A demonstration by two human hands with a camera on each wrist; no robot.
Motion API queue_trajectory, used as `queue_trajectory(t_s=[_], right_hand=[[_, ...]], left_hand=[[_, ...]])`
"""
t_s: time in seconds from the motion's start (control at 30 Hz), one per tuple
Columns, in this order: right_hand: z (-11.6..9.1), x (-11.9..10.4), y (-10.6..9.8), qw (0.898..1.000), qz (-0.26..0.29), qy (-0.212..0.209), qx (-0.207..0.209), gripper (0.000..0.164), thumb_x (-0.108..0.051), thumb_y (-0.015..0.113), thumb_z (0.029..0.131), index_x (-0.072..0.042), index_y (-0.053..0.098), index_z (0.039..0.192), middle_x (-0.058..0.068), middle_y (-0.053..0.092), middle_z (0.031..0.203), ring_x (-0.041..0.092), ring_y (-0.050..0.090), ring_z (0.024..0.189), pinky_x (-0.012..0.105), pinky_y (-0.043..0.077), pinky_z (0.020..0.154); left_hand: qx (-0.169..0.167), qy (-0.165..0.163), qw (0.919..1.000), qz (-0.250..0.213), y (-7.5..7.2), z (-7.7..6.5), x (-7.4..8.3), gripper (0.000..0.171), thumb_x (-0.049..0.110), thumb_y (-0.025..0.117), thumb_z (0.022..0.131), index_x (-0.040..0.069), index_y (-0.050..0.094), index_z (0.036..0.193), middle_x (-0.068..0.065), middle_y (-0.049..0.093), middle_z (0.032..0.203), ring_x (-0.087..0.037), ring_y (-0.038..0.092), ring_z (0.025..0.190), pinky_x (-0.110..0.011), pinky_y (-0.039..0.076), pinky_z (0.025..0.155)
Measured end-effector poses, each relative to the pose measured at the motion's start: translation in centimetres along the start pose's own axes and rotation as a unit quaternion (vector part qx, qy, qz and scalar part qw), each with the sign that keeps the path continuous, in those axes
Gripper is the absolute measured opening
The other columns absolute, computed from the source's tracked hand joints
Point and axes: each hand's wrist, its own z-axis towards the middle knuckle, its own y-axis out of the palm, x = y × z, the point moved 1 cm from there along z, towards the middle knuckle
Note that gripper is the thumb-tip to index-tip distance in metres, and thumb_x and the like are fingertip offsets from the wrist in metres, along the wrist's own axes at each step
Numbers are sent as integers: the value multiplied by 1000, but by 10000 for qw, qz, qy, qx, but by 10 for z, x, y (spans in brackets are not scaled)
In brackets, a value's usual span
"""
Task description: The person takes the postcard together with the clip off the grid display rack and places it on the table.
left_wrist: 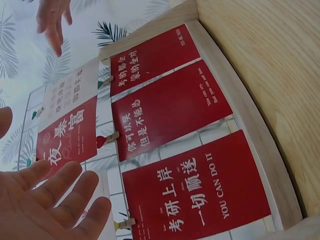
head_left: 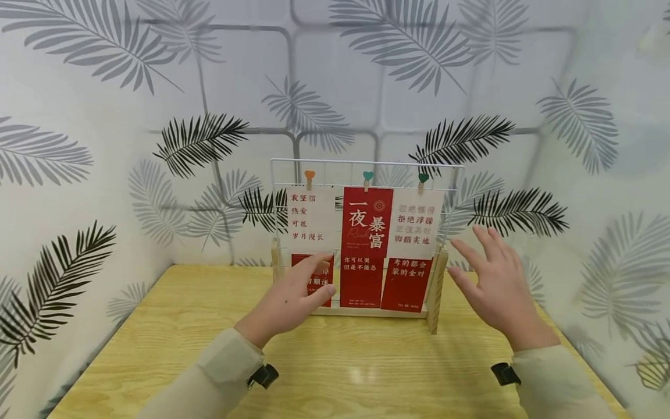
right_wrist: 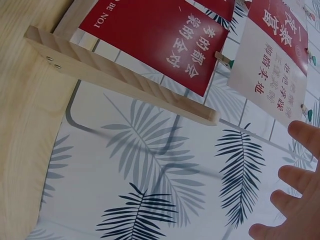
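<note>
A white wire grid [head_left: 324, 160] stands upright in a wooden base [head_left: 438, 294]. Along its upper row hang a white card [head_left: 324, 212], a red card [head_left: 361, 235] and another white card [head_left: 416, 230], pinned by small heart-topped clips [head_left: 368, 176]. Below them are three red cards; the lower left red card [left_wrist: 235, 175] is partly covered by my left hand [head_left: 288, 302] in the head view. That hand hovers before the grid's left side, fingers extended and holding nothing. My right hand [head_left: 494, 288] is raised beside the right post, fingers spread, with nothing in it.
The rack rests on a wood-grain table [head_left: 345, 372] towards its back edge. Behind and at both sides rises a pale wall covering [head_left: 335, 70] printed with leaves. Dark straps [head_left: 505, 373] sit over both light sleeves.
</note>
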Motion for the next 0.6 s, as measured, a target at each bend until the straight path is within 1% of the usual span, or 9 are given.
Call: queue_trajectory(t_s=[0.13, 0.27, 0.33, 0.47, 0.6], right_hand=[[6, -1, -3, 10000, 27, -26, 53, 53, -46, 53, 103, -14, 56, 144, 22, 29, 160, 42, 16, 150, 74, 18, 108], [13, -3, -7, 10000, 40, -28, 56, 53, -47, 51, 104, -14, 56, 145, 20, 27, 162, 41, 14, 151, 74, 17, 109], [16, -3, -9, 10000, 64, -32, 64, 53, -46, 49, 105, -13, 55, 146, 20, 26, 163, 40, 13, 152, 72, 15, 112], [20, -5, -11, 9999, 118, -63, 89, 54, -47, 46, 105, -14, 54, 147, 19, 25, 163, 40, 11, 152, 68, 9, 116], [26, -6, -13, 9997, 173, -135, 139, 53, -46, 45, 106, -13, 55, 146, 19, 26, 163, 41, 12, 151, 68, 8, 116]], left_hand=[[-143, -86, 9998, -72, 4, 4, 3, 66, 46, 60, 100, 21, 36, 157, -2, 51, 148, -22, 48, 134, -52, 41, 108], [-207, -157, 9997, -1, 9, 8, 6, 70, 53, 58, 99, 23, 35, 157, 1, 50, 150, -22, 47, 136, -54, 39, 109], [-244, -177, 9995, -47, 11, 11, 7, 71, 56, 57, 99, 23, 34, 157, 2, 50, 150, -21, 46, 137, -54, 39, 109], [-334, -233, 9989, -238, 15, 16, 9, 70, 55, 58, 98, 25, 34, 157, 3, 49, 150, -21, 46, 136, -52, 41, 109], [-395, -261, 9979, -433, 19, 21, 13, 68, 52, 59, 99, 25, 35, 156, 2, 49, 150, -22, 46, 136, -51, 41, 108]])
